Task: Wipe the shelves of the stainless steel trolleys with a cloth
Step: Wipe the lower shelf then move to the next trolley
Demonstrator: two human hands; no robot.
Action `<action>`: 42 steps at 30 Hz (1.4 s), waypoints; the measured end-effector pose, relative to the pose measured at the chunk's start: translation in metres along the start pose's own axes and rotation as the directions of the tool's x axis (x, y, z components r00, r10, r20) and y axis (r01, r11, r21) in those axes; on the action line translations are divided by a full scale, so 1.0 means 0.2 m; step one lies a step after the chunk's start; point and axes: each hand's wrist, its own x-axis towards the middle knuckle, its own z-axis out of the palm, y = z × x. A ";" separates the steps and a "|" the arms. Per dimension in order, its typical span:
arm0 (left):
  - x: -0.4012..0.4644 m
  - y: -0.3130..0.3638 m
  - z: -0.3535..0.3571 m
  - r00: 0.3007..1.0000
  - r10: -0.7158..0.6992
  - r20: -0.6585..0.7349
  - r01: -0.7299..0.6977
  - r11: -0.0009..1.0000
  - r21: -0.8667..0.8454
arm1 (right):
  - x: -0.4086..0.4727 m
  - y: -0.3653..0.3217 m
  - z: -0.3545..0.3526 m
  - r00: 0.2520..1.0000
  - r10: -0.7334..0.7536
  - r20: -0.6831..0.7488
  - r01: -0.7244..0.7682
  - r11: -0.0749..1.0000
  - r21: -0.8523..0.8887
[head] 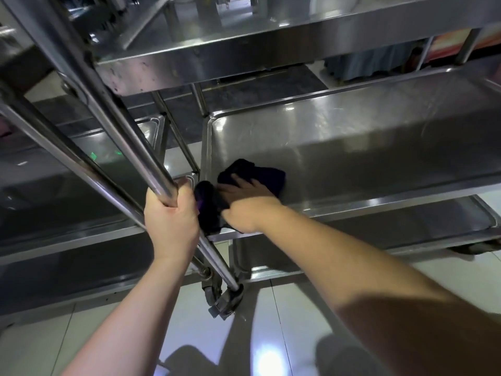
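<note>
While left hand [169, 213] grip clamps trolley post [130, 137], right hand [245, 202] presses dark cloth [254, 173], fingers flat, in middle shelf [379, 147] corner.

Cloth [254, 175] partly under right hand [244, 204]; trolley [352, 147] cut off right

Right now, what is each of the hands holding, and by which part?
The left hand grips a trolley's upright post partway up. The right hand presses the dark cloth flat on the middle shelf, fingers on top of it.
</note>
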 end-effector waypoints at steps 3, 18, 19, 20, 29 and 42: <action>0.00 -0.01 -0.01 1.000 0.008 0.008 -0.008 1.000 0.000 | 0.06 0.03 -0.03 0.999 -0.048 0.004 0.048 0.999 0.025; 0.00 -0.03 0.04 0.998 0.064 -0.009 -0.064 0.992 -0.106 | -0.27 1.32 -0.27 0.576 0.795 -0.189 -0.755 0.606 0.249; 0.00 -0.03 0.04 0.998 0.070 -0.010 -0.070 0.993 -0.099 | -0.21 1.23 -0.26 0.604 0.768 -0.213 -0.732 0.640 0.234; 0.00 -0.02 0.04 0.997 0.073 -0.013 -0.074 0.993 -0.096 | -0.14 1.12 -0.25 0.659 0.711 -0.246 -0.685 0.702 0.196; 0.00 0.00 0.04 0.997 0.071 -0.036 -0.073 0.994 -0.081 | 0.42 0.11 -0.09 0.995 -0.084 -0.048 0.083 0.996 -0.030; -0.03 0.00 0.08 0.988 0.108 -0.114 -0.113 0.993 -0.038 | -0.11 1.57 -0.39 0.706 0.683 -0.188 -0.635 0.728 0.258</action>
